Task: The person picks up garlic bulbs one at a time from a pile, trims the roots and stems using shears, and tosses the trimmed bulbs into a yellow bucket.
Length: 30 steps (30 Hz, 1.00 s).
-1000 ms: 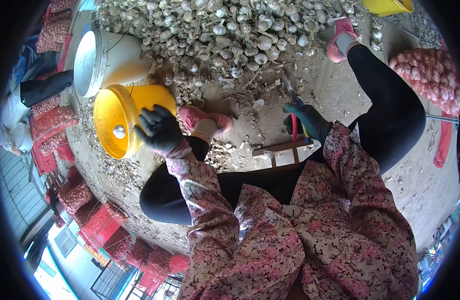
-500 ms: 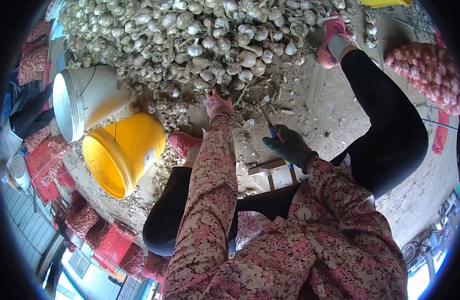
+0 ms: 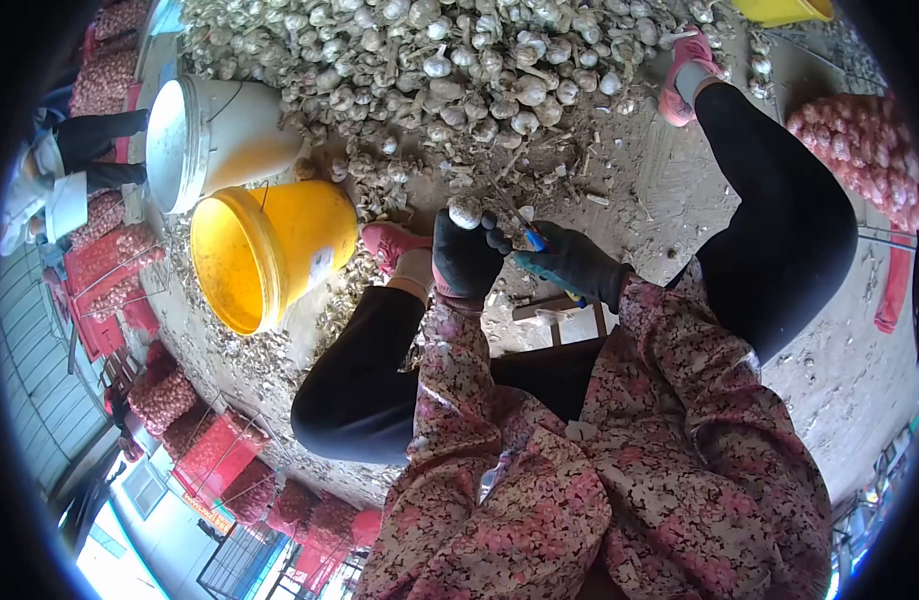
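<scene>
My left hand [image 3: 466, 252], in a dark-palmed pink glove, is closed around a whitish garlic bulb [image 3: 465, 212] in front of my body. Close beside it on the right, my right hand [image 3: 573, 266] in a dark green glove grips a slim metal-bladed tool [image 3: 532, 238] with a blue and red handle. The blade points up and left, its tip near the bulb. Most of the handle is hidden in the glove. Beyond both hands, a big heap of garlic bulbs [image 3: 449, 70] covers the ground.
To the left lie a tipped yellow bucket [image 3: 319, 235] and a white bucket [image 3: 241, 135]. Red mesh sacks of garlic [image 3: 159, 400] line the left side; another full sack [image 3: 854, 150] is at right. A person [image 3: 84, 150] is at far left. Husks and stalks litter the ground.
My left hand has come back from the heap's edge toward my body, now with a garlic bulb in it. My right hand stays near its place with the tool. The view has shifted slightly.
</scene>
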Motion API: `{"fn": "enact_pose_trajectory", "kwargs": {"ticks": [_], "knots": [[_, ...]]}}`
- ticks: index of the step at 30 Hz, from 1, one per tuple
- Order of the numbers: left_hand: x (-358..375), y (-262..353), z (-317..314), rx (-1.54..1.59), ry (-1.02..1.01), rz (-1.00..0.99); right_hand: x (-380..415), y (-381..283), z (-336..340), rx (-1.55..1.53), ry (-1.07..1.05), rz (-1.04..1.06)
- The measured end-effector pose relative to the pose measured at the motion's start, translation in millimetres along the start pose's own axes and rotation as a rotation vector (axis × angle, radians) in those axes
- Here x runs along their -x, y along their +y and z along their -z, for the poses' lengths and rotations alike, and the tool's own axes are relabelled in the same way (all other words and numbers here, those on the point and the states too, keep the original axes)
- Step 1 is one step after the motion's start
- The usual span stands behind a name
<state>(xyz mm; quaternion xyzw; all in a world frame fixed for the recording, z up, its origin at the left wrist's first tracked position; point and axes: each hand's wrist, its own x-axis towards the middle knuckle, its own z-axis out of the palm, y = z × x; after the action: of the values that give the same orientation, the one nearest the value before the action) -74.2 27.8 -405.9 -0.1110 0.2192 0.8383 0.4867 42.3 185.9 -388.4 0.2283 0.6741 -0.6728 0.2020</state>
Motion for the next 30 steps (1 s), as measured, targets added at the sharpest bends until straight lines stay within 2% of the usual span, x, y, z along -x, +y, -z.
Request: {"fn": "enact_pose_trajectory", "kwargs": {"ticks": [6, 8, 11, 12, 15, 17, 19, 20, 21, 23, 24, 26, 27, 29, 30], "knots": [[19.8, -5.3, -11.9, 0.184, -0.089, -0.062, 23.7, 5.2, -6.1, -0.052, -0.068, -0.060], [16.6, -5.8, -11.5, 0.135, -0.201, 0.027, 30.9, 7.4, -6.4, -0.019, -0.071, -0.020], [15.3, -15.0, -10.5, 0.098, -0.195, 0.112, 32.7, 2.5, -3.0, -0.104, -0.004, 0.056], [16.3, -18.5, -14.8, 0.082, -0.065, 0.116, 32.2, 3.6, -0.7, -0.112, -0.003, 0.056], [11.4, -25.4, -8.9, 0.121, -0.105, 0.125, 31.8, -2.1, 4.6, -0.189, -0.065, 0.045], [13.1, -23.1, -9.7, 0.169, -0.147, 0.086, 33.4, -12.7, 8.0, -0.187, -0.075, -0.231], [15.1, -18.6, -13.8, 0.170, -0.004, -0.101, 24.1, 3.3, 5.9, -0.216, -0.025, -0.248], [18.4, -14.2, -24.9, 0.143, 0.202, -0.129, 22.8, 1.4, 6.0, -0.244, 0.028, -0.266], [21.6, -12.0, -19.3, 0.149, 0.199, -0.135, 25.9, 0.7, 4.3, -0.236, 0.026, -0.266], [29.4, -8.8, -10.2, -0.473, 0.365, -0.312, 34.4, -4.5, 0.6, 0.103, 0.244, 0.063], [33.7, -7.2, -10.1, -0.557, 0.382, -0.305, 36.1, -6.6, -0.8, 0.112, 0.237, 0.065], [34.7, -10.9, -9.1, -0.642, 0.360, -0.349, 37.8, -11.0, -0.9, 0.386, 0.286, 0.377], [34.3, -12.6, -7.8, -0.736, 0.335, -0.383, 39.3, -14.3, -0.1, 0.395, 0.280, 0.378], [34.0, -13.6, -3.8, -0.757, 0.309, -0.352, 41.8, -20.4, 3.0, 0.868, 0.344, 0.426], [33.6, -15.1, -1.0, -0.786, 0.282, -0.313, 42.5, -20.8, 3.6, 0.874, 0.342, 0.421]]}}
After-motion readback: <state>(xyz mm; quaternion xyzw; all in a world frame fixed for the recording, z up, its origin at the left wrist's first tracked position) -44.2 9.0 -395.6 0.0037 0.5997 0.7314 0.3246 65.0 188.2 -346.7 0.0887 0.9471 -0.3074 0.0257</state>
